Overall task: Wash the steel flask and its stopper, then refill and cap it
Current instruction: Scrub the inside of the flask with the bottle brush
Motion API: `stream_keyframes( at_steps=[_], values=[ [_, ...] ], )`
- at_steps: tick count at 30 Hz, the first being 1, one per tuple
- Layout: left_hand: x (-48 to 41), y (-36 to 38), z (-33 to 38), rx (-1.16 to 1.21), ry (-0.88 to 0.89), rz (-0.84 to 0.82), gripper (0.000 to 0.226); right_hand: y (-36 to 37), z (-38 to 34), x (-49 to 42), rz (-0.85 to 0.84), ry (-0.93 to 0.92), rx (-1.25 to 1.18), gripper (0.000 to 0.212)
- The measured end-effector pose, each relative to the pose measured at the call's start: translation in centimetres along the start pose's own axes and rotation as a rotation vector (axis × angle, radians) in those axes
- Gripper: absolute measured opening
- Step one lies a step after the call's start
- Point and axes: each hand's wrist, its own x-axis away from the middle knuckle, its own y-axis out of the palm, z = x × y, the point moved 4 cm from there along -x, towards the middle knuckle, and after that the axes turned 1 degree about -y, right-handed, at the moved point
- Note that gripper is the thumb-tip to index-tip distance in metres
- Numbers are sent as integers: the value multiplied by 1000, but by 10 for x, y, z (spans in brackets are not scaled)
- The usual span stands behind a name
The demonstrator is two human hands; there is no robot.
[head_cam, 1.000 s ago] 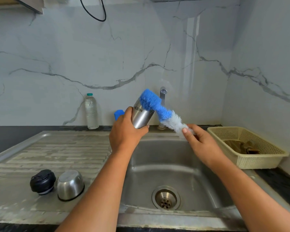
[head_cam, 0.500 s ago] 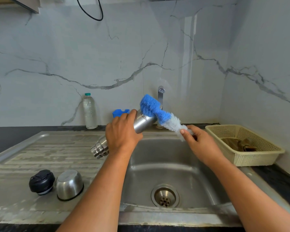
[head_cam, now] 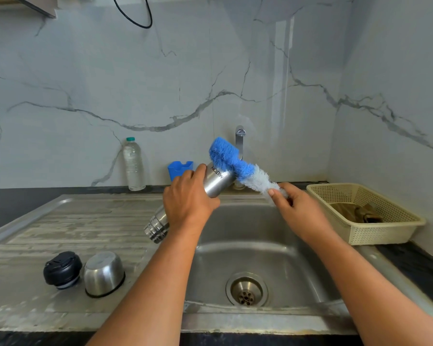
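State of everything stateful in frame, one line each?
steel flask: uncapped, tilted, held by left hand
bottle brush: against flask's upper end, pinched by right hand
stopper: off, on drainboard
steel cup: upside down beside stopper
tap: no water visible
plastic bottle: capped, upright

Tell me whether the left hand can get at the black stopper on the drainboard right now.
Probably not yet. The way looks free: the black stopper sits in the open on the drainboard. But the left hand grips the steel flask, so it would first have to let that go.
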Motion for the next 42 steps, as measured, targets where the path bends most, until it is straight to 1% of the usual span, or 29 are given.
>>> stream_keyframes(
  at_steps=[2,5,7,10,13,16,19,21,24,29,33,36,38,42],
  values=[
    [-2,-2,-4,68,-75,11,74,-3,2,0,6,-1,1,29],
    [-3,-5,-10,200,-176,38,61,-4,2,1,1,-17,-21,28],
    [-2,-6,-12,303,-224,49,58,-2,-2,2,-2,-24,-52,28],
    [-2,-5,-12,395,-252,57,58,2,-6,2,-12,-19,-86,26],
    [-1,-4,-12,434,-262,72,57,1,-8,4,-15,4,-123,26],
    [0,-3,-11,455,-272,79,62,0,-8,4,-5,40,-147,28],
    [1,-1,-12,487,-290,93,68,-1,-9,5,-7,73,-153,34],
    [1,-1,-13,510,-301,103,69,1,-8,4,-7,85,-163,41],
    [2,0,-9,535,-278,93,66,7,-4,3,-46,154,-218,47],
    [5,10,0,623,-228,37,69,20,-10,10,-143,323,-479,35],
    [4,9,-3,685,-196,68,69,16,-11,16,-256,410,-594,33],
    [5,9,-6,751,-176,73,71,14,-9,17,-310,458,-641,33],
    [6,11,-3,795,-147,36,71,15,-10,18,-334,481,-652,34],
    [11,15,9,851,-75,-127,72,13,-8,18,-348,502,-663,35]
  ],
)
